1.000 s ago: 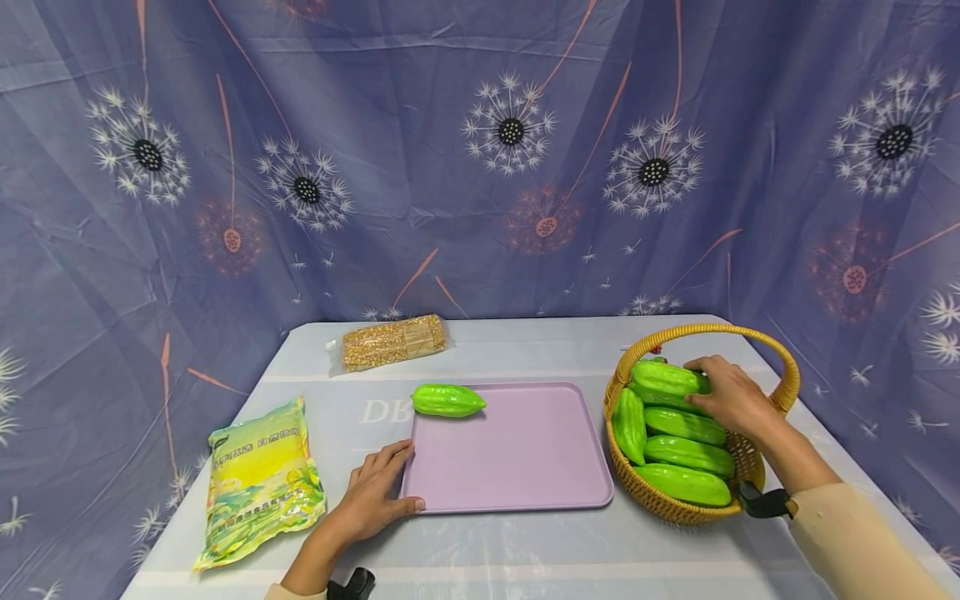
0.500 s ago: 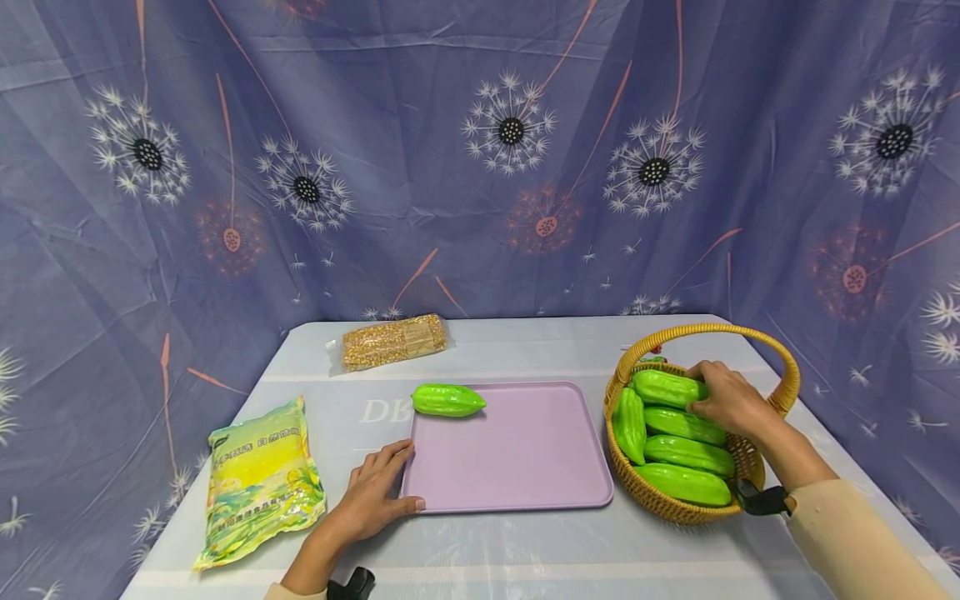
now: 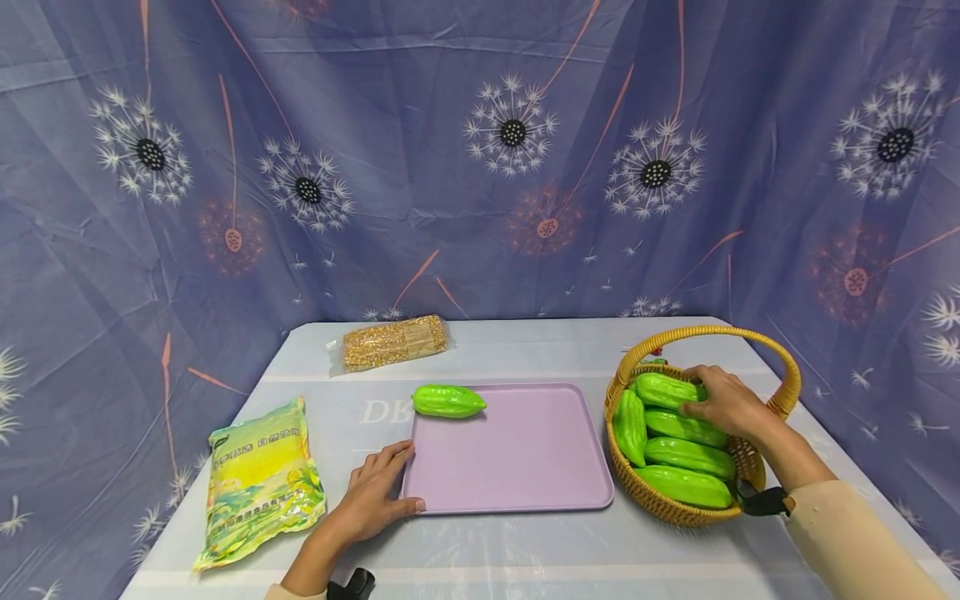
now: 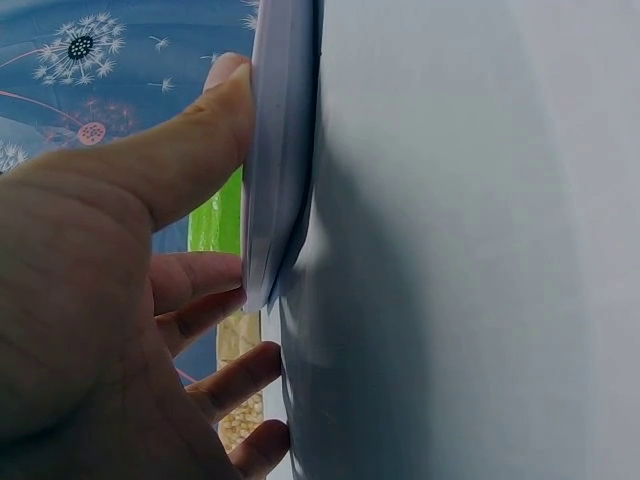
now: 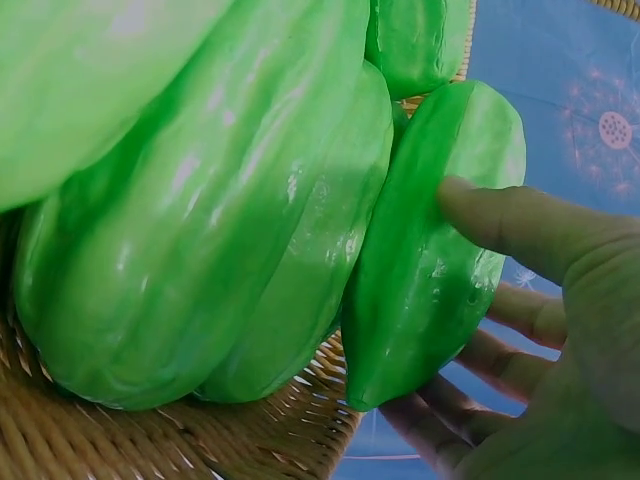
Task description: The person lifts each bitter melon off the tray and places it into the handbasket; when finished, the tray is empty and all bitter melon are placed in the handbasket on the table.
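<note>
My left hand (image 3: 372, 492) rests against the left side of the lilac tray (image 3: 510, 467), thumb and index finger touching its rim near the front left corner. One green ribbed bitter melon (image 3: 448, 401) lies across the tray's back left edge. On the right stands a yellow wicker basket (image 3: 663, 511) holding several bitter melons (image 3: 684, 484). My right hand (image 3: 727, 404) reaches into it and pinches the right end of the rearmost large bitter melon (image 5: 430, 250). In the right wrist view, the thumb lies on its near side and the fingers behind it.
A yellow-green printed bag (image 3: 262, 483) lies left of my left hand. A clear packet of yellow kernels (image 3: 393, 342) is at the back of the white table (image 3: 525, 550). The basket's tall handle (image 3: 705, 331) arches over my right hand. Behind the table hangs a blue curtain (image 3: 420, 167).
The bitter melon at my right hand now sits slightly lower in the basket than a second ago. The right hand's fingers have shifted a little. My left hand and the tray stay put.
</note>
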The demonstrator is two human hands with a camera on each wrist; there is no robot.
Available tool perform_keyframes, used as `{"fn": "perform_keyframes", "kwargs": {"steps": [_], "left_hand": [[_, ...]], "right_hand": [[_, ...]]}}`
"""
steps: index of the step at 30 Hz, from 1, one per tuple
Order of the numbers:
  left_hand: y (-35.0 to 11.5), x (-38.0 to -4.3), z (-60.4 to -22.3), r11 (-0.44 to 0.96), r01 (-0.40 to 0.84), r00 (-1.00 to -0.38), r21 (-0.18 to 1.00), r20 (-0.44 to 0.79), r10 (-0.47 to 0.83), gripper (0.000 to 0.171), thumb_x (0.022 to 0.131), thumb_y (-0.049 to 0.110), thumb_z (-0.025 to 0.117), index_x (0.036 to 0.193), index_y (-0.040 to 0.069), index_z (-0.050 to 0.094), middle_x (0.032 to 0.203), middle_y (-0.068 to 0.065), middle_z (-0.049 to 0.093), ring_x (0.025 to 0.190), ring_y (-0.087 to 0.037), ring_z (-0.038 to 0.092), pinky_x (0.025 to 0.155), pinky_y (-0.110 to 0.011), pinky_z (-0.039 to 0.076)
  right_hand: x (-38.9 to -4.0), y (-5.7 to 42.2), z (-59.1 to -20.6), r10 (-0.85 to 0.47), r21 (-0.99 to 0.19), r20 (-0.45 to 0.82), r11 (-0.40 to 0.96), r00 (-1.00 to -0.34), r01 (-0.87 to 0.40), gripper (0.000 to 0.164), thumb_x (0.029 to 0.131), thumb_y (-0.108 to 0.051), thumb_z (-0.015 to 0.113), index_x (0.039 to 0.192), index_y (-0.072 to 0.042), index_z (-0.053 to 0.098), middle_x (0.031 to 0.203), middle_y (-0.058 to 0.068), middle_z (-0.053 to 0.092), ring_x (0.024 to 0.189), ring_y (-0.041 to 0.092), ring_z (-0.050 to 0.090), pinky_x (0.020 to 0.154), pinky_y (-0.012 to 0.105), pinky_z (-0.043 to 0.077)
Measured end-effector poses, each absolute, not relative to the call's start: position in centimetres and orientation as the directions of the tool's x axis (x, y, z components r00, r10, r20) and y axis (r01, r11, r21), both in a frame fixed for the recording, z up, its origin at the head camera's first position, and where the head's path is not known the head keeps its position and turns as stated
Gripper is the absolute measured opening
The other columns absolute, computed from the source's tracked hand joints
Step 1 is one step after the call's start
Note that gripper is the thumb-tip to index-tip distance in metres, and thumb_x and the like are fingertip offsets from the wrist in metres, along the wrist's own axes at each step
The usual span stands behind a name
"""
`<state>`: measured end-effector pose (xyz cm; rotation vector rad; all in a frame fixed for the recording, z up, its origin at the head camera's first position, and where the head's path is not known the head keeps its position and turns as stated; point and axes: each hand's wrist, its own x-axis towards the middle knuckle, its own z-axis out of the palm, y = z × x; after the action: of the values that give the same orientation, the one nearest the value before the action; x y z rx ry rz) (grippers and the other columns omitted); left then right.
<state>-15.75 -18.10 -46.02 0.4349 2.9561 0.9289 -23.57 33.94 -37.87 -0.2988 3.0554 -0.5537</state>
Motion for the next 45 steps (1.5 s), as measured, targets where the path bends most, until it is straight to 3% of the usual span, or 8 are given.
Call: {"fn": "perform_keyframes", "kwargs": {"steps": [18, 29, 45], "left_hand": [[-18.1, -15.8, -46.0, 0.782, 0.250, -0.963, 0.571, 0.059, 0.265, 0.080, 0.073, 0.039, 0.077, 0.138, 0.003, 0.046, 0.147, -0.006, 0.040, 0.129, -0.031, 0.038, 0.096, -0.053, 0.028], [-18.2, -15.8, -46.0, 0.781, 0.262, -0.960, 0.567, 0.068, 0.272, 0.080, 0.073, 0.039, 0.077, 0.138, 0.003, 0.047, 0.147, -0.007, 0.041, 0.129, -0.031, 0.038, 0.095, -0.052, 0.028], [-18.2, -15.7, -46.0, 0.783, 0.266, -0.959, 0.562, 0.075, 0.272, 0.080, 0.073, 0.039, 0.078, 0.137, 0.003, 0.047, 0.146, -0.006, 0.041, 0.129, -0.032, 0.039, 0.095, -0.052, 0.028]], "right_hand": [[-23.4, 33.9, -37.8, -0.209, -0.303, 0.033, 0.930, -0.977, -0.209, 0.048, 0.085, -0.019, 0.067, 0.123, 0.006, 0.053, 0.124, 0.034, 0.050, 0.113, 0.054, 0.044, 0.088, 0.062, 0.038], [-23.0, 33.6, -37.3, -0.186, -0.332, 0.018, 0.926, -0.982, -0.182, 0.056, 0.086, -0.024, 0.067, 0.130, 0.004, 0.048, 0.128, 0.033, 0.047, 0.114, 0.052, 0.042, 0.086, 0.062, 0.038], [-21.1, 31.9, -35.6, -0.157, -0.388, 0.117, 0.902, -0.981, -0.191, 0.065, 0.088, -0.037, 0.065, 0.137, -0.001, 0.043, 0.135, 0.031, 0.042, 0.121, 0.051, 0.034, 0.087, 0.065, 0.034]]}}
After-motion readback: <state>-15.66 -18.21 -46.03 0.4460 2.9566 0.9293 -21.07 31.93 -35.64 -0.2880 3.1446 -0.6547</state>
